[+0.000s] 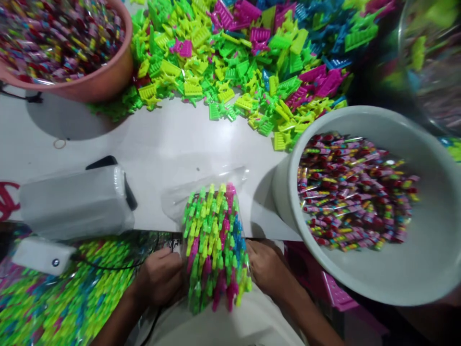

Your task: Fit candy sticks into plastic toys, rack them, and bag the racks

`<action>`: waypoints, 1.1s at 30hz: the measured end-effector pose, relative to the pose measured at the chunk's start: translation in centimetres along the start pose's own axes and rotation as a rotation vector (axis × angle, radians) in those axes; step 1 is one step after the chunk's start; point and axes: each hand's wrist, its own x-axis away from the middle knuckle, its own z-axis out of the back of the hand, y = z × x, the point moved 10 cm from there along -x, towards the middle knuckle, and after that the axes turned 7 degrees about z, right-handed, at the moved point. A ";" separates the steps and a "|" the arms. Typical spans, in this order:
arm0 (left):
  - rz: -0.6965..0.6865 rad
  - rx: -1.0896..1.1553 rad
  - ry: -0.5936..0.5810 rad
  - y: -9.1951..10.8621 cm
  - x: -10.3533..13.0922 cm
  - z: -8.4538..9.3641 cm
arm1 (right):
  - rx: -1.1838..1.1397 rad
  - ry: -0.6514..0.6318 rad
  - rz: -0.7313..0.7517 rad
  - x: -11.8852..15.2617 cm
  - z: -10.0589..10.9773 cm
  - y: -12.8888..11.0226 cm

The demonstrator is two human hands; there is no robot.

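A clear plastic bag (pixel 216 250) packed with rows of small green, yellow, pink and blue plastic pieces lies at the table's front edge, partly over my lap. My left hand (pixel 163 274) is closed at the bag's left side, its fingers curled on the plastic. On the opposite side my right hand (pixel 266 269) is closed too, gripping the bag's edge, with its fingertips partly hidden. The bag's loose, unfilled end spreads flat on the white table (pixel 151 144).
Loose colourful plastic pieces (pixel 223 72) are heaped at the back. Wrapped sticks fill a pink basin (pixel 122 57) and a grey bucket (pixel 432 250). A stack of clear bags (pixel 75 202) lies over a dark phone (pixel 131 192). A white power bank (pixel 43 254) with a cable rests over more filled bags (pixel 90 288).
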 end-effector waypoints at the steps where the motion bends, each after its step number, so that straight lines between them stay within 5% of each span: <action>1: -0.013 0.007 -0.008 0.3 0.0 0.0 | -0.007 -0.034 -0.004 0.3 -0.4 -0.1; 7: -0.008 0.111 -0.145 0.9 0.1 -0.6 | -0.016 -0.171 0.117 0.7 -1.1 -1.2; 13: 0.256 0.352 -0.286 -0.7 -0.7 -1.5 | 0.094 -0.227 0.272 0.6 -1.6 -2.4; 24: -0.035 0.042 0.035 0.4 -4.0 -2.0 | 0.181 0.191 0.184 -3.6 1.0 -3.4; 33: -0.140 -0.050 0.053 -1.8 -5.4 -3.5 | 0.282 0.247 0.349 -7.6 3.0 -3.1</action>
